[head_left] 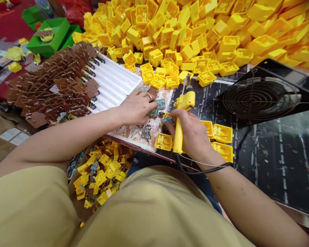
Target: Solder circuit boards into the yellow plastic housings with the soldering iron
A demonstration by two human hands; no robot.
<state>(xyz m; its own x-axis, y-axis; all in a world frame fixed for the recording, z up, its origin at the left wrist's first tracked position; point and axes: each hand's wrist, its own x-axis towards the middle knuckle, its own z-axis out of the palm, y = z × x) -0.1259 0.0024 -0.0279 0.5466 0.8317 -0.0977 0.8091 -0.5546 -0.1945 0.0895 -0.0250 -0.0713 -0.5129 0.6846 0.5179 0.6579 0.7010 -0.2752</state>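
Note:
My right hand (193, 132) is wrapped round the yellow handle of a soldering gun (179, 135), its metal tip pointing up and away. A small grey circuit board (168, 120) sits at the thumb and fingertips of that hand, above an open yellow plastic case (164, 141). On the left, my left hand (139, 107) reaches palm down with its fingers bent onto a small green circuit board (153, 112); the fingertips are partly hidden. Another green board (160, 104) lies just beyond them, and a loose board (145, 133) lies nearer me.
Yellow cases (170, 34) are heaped along the back. Brown circuit boards (64, 82) with wires pile up at left beside a white ridged tray (115, 80). A black fan (260, 96) stands at right. More yellow cases (222, 133) lie right of my hand. Below the table edge are yellow pieces (103, 171).

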